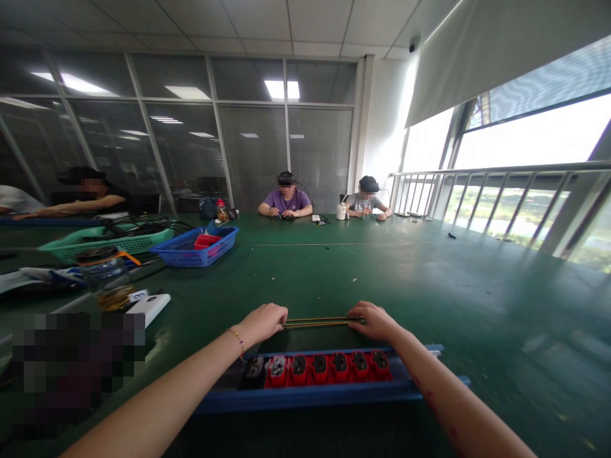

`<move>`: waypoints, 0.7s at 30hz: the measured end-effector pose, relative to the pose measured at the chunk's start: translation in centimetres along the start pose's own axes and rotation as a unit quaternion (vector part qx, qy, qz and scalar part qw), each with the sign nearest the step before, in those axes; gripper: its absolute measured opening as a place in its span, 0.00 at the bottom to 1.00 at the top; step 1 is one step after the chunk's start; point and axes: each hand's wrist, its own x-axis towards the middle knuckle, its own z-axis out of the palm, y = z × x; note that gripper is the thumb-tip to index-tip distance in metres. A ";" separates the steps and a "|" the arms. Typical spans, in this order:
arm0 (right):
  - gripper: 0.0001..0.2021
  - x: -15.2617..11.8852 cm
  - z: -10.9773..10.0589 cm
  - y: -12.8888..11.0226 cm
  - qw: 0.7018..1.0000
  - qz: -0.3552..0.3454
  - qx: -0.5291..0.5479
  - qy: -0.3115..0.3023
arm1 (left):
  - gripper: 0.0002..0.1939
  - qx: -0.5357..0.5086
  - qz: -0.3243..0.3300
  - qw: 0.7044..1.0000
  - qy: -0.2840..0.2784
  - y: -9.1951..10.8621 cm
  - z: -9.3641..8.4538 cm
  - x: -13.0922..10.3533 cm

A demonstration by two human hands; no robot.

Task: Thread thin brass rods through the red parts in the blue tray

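Note:
Two or so thin, straight yellowish strands (317,322), either wires or rods, stretch sideways just above or on the green table. My left hand (265,322) pinches their left end, its fingers closed. At the other end my right hand (375,321) has its fingers closed around the strands, and a short tip shows by the thumb. Nearer to me, under my forearms, lies a blue rail-like holder (310,399). In it stands a row of several red blocks (319,370) with dark openings, resembling connector housings. A black block (254,372) sits at the row's left end.
To the left are a blue basket (191,254) holding a red item, a green basket (62,247) with dark cables, a lidded jar (107,277) and a white power-bank-like object (153,306). Several people sit along the far and left sides of the green table (305,273).

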 end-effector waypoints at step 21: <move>0.08 0.4 -1.0 -1.3 0.996 0.028 -0.077 0.030 | 0.07 0.012 -0.016 1.000 -0.004 -3.0 -1.1 -1.4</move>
